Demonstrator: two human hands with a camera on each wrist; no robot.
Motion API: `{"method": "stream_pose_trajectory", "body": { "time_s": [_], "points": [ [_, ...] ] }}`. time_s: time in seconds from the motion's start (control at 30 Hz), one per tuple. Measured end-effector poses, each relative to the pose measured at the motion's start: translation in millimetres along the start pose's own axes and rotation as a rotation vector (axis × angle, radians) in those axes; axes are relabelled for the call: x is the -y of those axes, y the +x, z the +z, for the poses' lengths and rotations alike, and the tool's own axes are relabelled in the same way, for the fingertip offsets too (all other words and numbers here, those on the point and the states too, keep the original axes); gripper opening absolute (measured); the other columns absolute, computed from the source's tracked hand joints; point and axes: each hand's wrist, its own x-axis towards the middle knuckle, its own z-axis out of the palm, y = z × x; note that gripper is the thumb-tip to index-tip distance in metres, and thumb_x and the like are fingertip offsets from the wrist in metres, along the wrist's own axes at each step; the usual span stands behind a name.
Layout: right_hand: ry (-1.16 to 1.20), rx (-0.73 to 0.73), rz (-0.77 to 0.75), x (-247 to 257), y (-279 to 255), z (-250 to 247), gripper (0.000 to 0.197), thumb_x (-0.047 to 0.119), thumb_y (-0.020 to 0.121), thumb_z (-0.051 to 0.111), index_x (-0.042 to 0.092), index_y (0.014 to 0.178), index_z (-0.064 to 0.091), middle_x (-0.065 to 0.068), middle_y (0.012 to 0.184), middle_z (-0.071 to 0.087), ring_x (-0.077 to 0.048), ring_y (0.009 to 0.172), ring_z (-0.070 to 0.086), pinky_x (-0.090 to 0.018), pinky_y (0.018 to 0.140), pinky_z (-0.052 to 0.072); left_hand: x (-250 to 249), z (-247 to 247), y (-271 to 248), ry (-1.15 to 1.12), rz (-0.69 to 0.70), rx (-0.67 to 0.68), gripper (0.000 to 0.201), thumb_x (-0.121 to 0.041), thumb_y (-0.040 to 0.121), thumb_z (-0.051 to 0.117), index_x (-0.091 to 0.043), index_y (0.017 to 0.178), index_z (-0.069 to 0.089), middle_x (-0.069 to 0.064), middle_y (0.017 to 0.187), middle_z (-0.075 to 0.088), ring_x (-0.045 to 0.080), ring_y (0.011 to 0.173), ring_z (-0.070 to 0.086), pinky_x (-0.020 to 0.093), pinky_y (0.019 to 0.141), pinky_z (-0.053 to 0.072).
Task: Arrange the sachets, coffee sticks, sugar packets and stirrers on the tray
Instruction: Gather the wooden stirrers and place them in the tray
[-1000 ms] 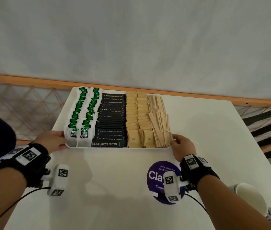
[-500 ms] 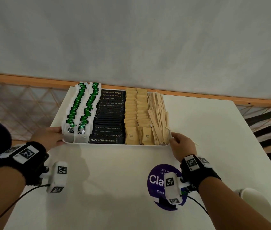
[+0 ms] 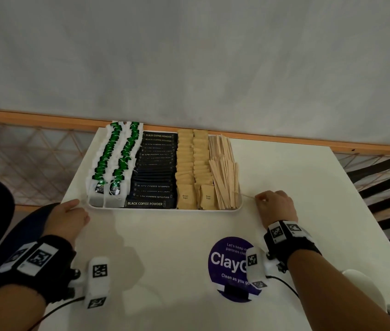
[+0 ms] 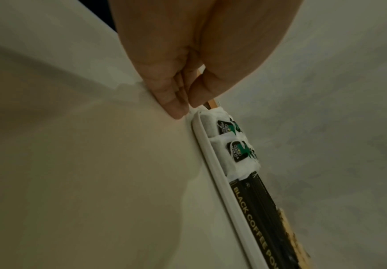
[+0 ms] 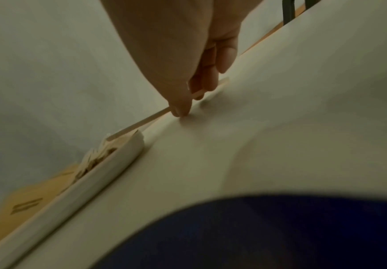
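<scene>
Wooden stirrer (image 5: pixel 141 121) is pinched in the right hand (image 3: pixel 275 207), w/ its far tip on the stirrer pile at the tray (image 3: pixel 165 209) corner, & the left hand (image 3: pixel 68 217) rests loose, fingertips (image 4: pixel 175 109) touching the tray's other corner.

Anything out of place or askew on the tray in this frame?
Yes: one stirrer sticks out sideways over the right rim of the tray, across the lengthwise stirrer pile. The right hand holds its outer end. Sachets, coffee sticks and sugar packets sit in neat rows.
</scene>
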Motion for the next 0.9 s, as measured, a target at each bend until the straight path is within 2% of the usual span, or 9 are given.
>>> {"method": "stream_pose_trajectory", "body": {
  "time_s": [0.1, 0.2, 0.3, 0.37, 0.43, 0.57, 0.77, 0.9],
  "points": [
    [0.082, -0.058, -0.022, 0.3, 0.0, -4.3, 0.02, 0.027, 0.091, 0.056, 0.022, 0.105, 0.07, -0.006, 0.109, 0.059, -0.027, 0.104, 0.054, -0.039, 0.087, 0.048, 1.2, -0.8, -0.4, 0.063, -0.005, -0.007, 0.05, -0.004, 0.08, 0.054, -0.022, 0.127, 0.055, 0.019, 0.118, 0.06, 0.031, 0.105, 0.061, 0.041, 0.094, 0.047],
    [0.223, -0.12, -0.061, 15.6, -2.8, -12.1, 0.021, 0.028, 0.091, 0.058, 0.022, 0.107, 0.071, -0.003, 0.105, 0.061, -0.021, 0.096, 0.057, -0.029, 0.079, 0.044, -0.9, -0.4, -0.2, 0.086, -0.011, -0.007, 0.051, -0.003, 0.082, 0.052, -0.022, 0.13, 0.054, 0.018, 0.118, 0.06, 0.031, 0.105, 0.06, 0.041, 0.094, 0.047],
    [0.382, -0.047, -0.102, 42.4, -5.3, -19.9, 0.024, 0.029, 0.092, 0.057, 0.021, 0.112, 0.069, 0.004, 0.102, 0.068, -0.014, 0.089, 0.061, -0.026, 0.079, 0.047, -6.5, 3.5, -5.3, 0.109, -0.002, -0.003, 0.051, -0.003, 0.085, 0.053, -0.02, 0.133, 0.052, 0.017, 0.121, 0.059, 0.027, 0.104, 0.059, 0.039, 0.094, 0.047],
    [0.454, 0.003, -0.105, 58.7, -3.9, -21.4, 0.025, 0.028, 0.091, 0.059, 0.02, 0.113, 0.069, 0.004, 0.1, 0.07, -0.012, 0.088, 0.062, -0.024, 0.079, 0.046, -6.6, 6.2, -5.7, 0.102, 0.016, 0.002, 0.048, -0.002, 0.09, 0.051, -0.014, 0.136, 0.049, 0.016, 0.114, 0.057, 0.023, 0.096, 0.057, 0.035, 0.088, 0.045],
    [0.453, 0.036, -0.097, 69.4, 0.1, -19.0, 0.028, 0.03, 0.089, 0.062, 0.021, 0.114, 0.068, 0.002, 0.104, 0.07, -0.012, 0.089, 0.063, -0.024, 0.08, 0.047, -6.1, 7.9, -8.5, 0.089, 0.036, -0.001, 0.047, 0.0, 0.091, 0.05, -0.01, 0.138, 0.047, 0.018, 0.112, 0.055, 0.023, 0.092, 0.054, 0.034, 0.085, 0.042],
    [0.385, 0.094, -0.085, 80.9, 5.7, -11.6, 0.03, 0.028, 0.088, 0.064, 0.021, 0.116, 0.067, -0.001, 0.111, 0.069, -0.015, 0.096, 0.062, -0.022, 0.083, 0.046, -1.4, 5.8, -5.1, 0.134, 0.044, 0.002, 0.05, 0.001, 0.089, 0.05, -0.011, 0.137, 0.047, 0.021, 0.116, 0.057, 0.025, 0.096, 0.055, 0.034, 0.086, 0.043],
    [0.312, 0.125, -0.08, 82.8, 9.8, -1.8, 0.031, 0.031, 0.088, 0.063, 0.022, 0.118, 0.065, -0.002, 0.113, 0.067, -0.017, 0.1, 0.06, -0.027, 0.089, 0.046, 1.9, 5.2, 2.3, 0.165, 0.046, 0.036, 0.048, -0.008, 0.09, 0.055, -0.016, 0.136, 0.049, 0.019, 0.12, 0.056, 0.034, 0.112, 0.055, 0.043, 0.101, 0.043],
    [0.334, 0.059, -0.078, 74.0, 8.1, 1.6, 0.031, 0.028, 0.09, 0.06, 0.021, 0.12, 0.063, -0.002, 0.112, 0.067, -0.014, 0.092, 0.058, -0.023, 0.082, 0.044, 3.5, 6.5, 6.0, 0.165, 0.05, 0.034, 0.047, -0.01, 0.089, 0.056, -0.016, 0.135, 0.05, 0.018, 0.124, 0.056, 0.034, 0.115, 0.054, 0.044, 0.104, 0.042]
  ]
}}
